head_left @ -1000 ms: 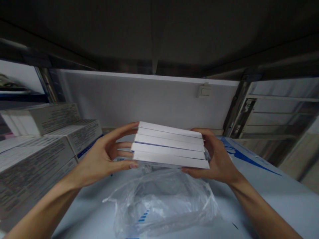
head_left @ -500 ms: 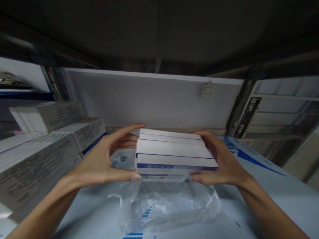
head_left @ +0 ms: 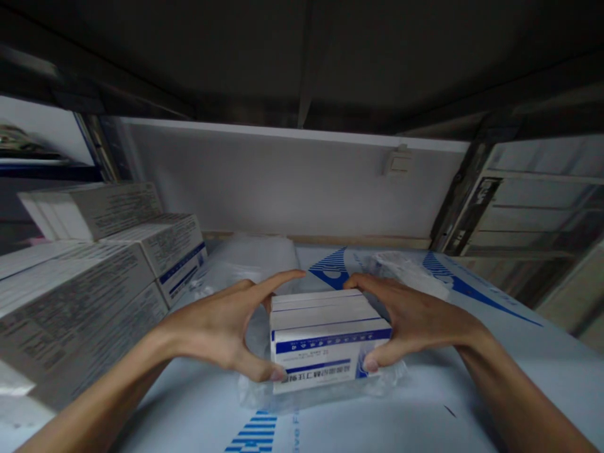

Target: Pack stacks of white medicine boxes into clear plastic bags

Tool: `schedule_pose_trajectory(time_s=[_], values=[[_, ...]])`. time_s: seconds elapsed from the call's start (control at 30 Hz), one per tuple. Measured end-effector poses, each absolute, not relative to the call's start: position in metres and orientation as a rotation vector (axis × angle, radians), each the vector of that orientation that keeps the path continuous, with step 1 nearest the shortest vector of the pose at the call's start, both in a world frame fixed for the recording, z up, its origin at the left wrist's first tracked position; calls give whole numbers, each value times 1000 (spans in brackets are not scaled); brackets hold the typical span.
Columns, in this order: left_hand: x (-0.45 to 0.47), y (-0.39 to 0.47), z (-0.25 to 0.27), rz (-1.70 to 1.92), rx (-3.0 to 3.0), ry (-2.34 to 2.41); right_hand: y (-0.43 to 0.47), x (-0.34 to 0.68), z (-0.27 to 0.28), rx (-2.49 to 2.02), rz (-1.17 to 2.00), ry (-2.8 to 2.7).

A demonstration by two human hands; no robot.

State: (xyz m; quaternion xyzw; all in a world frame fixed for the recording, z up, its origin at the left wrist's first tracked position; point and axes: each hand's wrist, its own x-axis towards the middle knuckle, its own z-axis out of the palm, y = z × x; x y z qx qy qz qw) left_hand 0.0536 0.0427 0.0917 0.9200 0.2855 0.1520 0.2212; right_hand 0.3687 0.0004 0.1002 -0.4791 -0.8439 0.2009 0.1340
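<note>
A row of several white-and-blue printed cartons, pressed together, sits between my two hands on a crumpled clear plastic bag. Around its left end curves my left hand, thumb on the lower front corner and index finger stretched out past the back; the other fingertips are hidden. My right hand grips the right end, its thumb on the front face and its fingers along the back.
White cartons are piled on the left. Clear plastic lies at the back, and another crumpled piece at back right. The pale blue surface carries blue print. A dark shelf hangs overhead; a metal post stands right.
My hands have brought the cartons down and nearer, over the plastic bag. More of the printed front face now shows, and the plastic behind is uncovered.
</note>
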Motion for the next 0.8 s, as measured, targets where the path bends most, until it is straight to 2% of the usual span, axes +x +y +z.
schedule_pose_trajectory(time_s=[0.17,0.43,0.67,0.8], values=[[53,50,82,266,2575,951,5,372,89,-1478,694,-2493],[32,61,93,177,2486,870,10,394,97,-1397,834,-2296],[22,63,109,375,2449,513,13,389,105,-1025,684,-1729],[23,59,118,758,2136,260,13,384,107,-791,523,-1429]])
